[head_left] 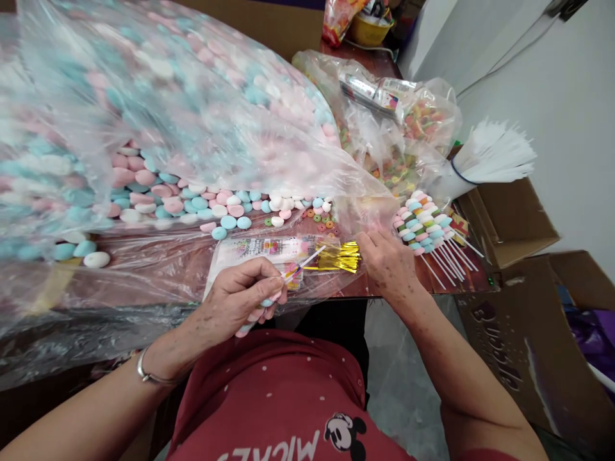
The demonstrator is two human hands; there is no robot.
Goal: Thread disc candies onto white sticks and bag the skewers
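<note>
My left hand [250,291] is closed around a marshmallow stick [271,299]. Its pink and blue sweets show below my fingers, in what looks like a clear printed wrapper, and the white stick [314,255] points up to the right. My right hand [388,261] has its fingers bent together beside the right ends of the gold twist ties [339,256]; anything between the fingertips is hidden. Printed clear wrappers [259,248] lie flat behind my left hand. Several finished marshmallow sticks [423,224] are piled just right of my right hand.
A big clear bag of pink, blue and white marshmallows [173,205] covers the table's left and back. Behind are bags of ring-shaped gummies [425,121]. White sticks [500,153] stand in a container at right, above open cardboard boxes [509,224]. Loose gummy rings [328,224] lie mid-table.
</note>
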